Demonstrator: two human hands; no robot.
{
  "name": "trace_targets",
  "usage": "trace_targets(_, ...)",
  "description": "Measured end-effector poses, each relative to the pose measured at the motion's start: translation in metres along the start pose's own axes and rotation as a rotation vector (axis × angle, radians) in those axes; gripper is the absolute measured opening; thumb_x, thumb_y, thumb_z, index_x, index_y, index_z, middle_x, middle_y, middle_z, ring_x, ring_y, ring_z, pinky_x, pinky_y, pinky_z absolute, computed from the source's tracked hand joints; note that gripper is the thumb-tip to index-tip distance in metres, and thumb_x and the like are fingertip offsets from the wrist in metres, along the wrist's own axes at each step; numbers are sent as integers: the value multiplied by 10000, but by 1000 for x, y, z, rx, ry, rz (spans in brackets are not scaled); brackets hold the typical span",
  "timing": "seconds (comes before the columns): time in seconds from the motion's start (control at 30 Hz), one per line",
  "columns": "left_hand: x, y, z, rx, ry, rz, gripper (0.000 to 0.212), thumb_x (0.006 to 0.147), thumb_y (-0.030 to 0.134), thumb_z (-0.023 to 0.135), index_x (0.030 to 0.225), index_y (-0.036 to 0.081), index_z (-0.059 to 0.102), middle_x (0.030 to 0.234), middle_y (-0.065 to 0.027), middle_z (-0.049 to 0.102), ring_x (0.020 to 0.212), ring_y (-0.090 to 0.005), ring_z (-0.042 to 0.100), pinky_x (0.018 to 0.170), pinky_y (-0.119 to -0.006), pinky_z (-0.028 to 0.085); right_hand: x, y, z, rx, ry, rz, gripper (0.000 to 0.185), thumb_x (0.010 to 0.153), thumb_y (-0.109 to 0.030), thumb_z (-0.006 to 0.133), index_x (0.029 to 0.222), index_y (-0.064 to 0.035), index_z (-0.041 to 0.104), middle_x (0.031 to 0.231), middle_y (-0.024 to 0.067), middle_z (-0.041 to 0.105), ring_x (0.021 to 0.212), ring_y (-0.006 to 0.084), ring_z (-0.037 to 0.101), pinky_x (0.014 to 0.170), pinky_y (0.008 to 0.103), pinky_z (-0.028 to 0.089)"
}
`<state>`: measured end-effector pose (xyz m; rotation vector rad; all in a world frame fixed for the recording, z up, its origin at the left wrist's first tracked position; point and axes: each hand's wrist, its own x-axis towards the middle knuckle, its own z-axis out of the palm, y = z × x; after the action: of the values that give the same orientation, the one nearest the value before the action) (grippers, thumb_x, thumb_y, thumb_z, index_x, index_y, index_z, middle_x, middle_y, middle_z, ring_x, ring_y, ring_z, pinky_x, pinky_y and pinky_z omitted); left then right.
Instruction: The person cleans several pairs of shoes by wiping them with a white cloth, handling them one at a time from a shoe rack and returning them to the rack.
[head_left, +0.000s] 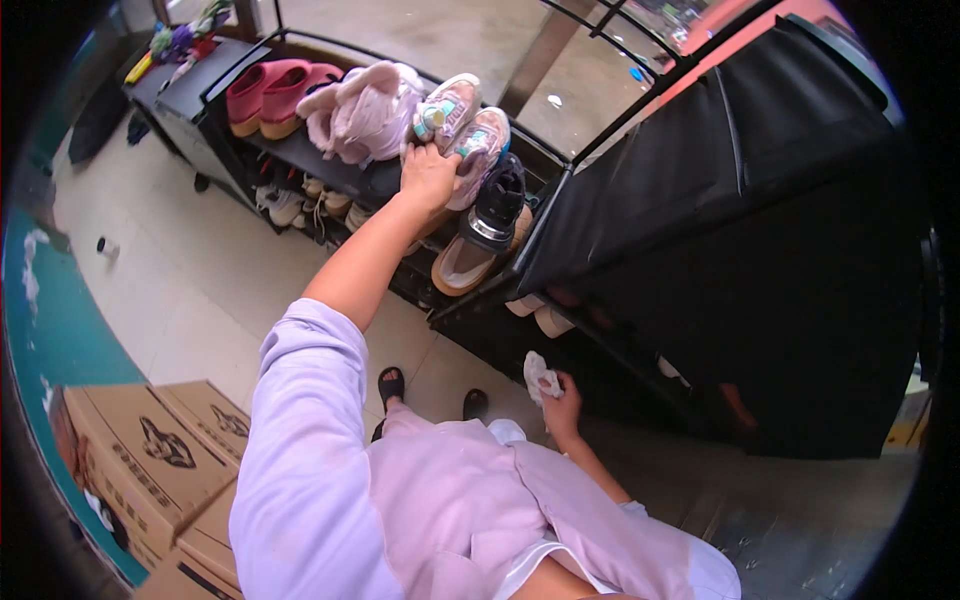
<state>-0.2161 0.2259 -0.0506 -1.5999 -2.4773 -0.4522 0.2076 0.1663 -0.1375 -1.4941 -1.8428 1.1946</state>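
Observation:
My left hand reaches to the top of a black shoe rack, its fingers at the heels of a pair of pink and white sneakers; whether they grip a shoe I cannot tell. Pale pink fleece-lined boots stand to the left of the sneakers, with red clogs beyond them. Black footwear and a tan-soled shoe lie at the rack's right end. Lower down, near my body, my right hand holds a crumpled white cloth or tissue.
A tall black fabric-covered cabinet adjoins the rack on the right. Cardboard boxes are stacked at lower left. More shoes fill the lower shelf. A small white cylindrical object is on the tiled floor. Black metal bars rise behind the rack.

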Motion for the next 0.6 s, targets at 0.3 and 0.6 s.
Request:
trace_targets(0.3, 22, -19, 16, 33, -154, 124, 498, 677, 513, 623, 853, 49, 666, 907, -165, 616, 897, -304, 568, 806, -429, 394, -31, 1, 15, 199, 137, 211, 279, 769, -99, 611, 1029, -18, 551, 953, 78, 612, 850, 149, 569, 758, 284, 449)
trace_targets(0.6, -28, -41, 7, -44, 205, 234, 300, 677, 346, 660, 894, 138, 651, 910, -141, 549, 951, -315, 486, 859, -436, 352, -9, -55, 40, 40, -56, -120, 291, 768, 4, 550, 1058, -18, 535, 941, 41, 582, 857, 118, 535, 764, 252, 437)
